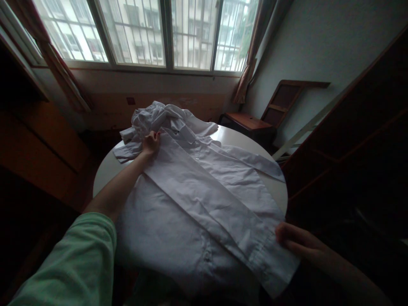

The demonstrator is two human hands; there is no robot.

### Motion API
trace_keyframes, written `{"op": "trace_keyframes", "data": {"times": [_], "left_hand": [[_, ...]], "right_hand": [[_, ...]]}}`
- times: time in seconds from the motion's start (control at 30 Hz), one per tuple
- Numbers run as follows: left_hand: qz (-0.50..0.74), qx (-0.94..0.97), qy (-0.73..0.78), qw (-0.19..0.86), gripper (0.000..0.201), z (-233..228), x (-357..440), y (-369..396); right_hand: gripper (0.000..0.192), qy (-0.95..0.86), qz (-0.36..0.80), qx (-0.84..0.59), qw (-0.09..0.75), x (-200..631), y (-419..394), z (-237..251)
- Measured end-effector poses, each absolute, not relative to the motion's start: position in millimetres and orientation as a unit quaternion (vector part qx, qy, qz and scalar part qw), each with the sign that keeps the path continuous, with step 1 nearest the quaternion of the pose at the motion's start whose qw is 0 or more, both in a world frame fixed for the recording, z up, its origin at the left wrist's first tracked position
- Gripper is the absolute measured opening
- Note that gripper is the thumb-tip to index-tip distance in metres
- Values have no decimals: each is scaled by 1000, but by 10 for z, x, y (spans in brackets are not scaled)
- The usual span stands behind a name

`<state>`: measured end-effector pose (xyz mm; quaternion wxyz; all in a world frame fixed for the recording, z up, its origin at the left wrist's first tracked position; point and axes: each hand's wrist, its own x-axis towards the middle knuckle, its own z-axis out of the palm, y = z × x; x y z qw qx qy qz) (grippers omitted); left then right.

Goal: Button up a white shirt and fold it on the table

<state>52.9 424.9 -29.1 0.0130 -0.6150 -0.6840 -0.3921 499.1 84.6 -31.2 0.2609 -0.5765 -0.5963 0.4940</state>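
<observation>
A white button-up shirt (178, 182) lies spread over a round white table (106, 178), its lower part hanging past the near edge. One sleeve runs diagonally across the shirt's front toward the lower right. My left hand (151, 142) is closed on the shirt near the shoulder end of that sleeve. At the cuff end, my right hand (291, 240) pinches the edge of the sleeve. The other sleeve (255, 161) stretches out to the right on the tabletop. Behind the collar sits a crumpled heap of white clothes (151, 117).
A wooden chair (251, 121) stands beyond the table at the right. Barred windows (140, 34) with tied curtains (60, 63) line the far wall. Dark wooden furniture (350, 140) rises on the right, and a brown cabinet (41, 140) stands on the left.
</observation>
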Motion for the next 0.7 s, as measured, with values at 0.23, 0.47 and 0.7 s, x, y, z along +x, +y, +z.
{"op": "trace_keyframes", "data": {"times": [0.23,0.47,0.7], "left_hand": [[-399,-644,-646,-94,40,-391,313,4108],[-383,-617,-678,-111,34,-332,366,4104],[-368,-583,-663,-292,38,-266,275,3817]], "right_hand": [[43,-603,478,-583,261,4975,850,-272],[50,-601,479,-575,280,5009,834,-185],[43,-569,460,-609,306,4989,902,-260]]}}
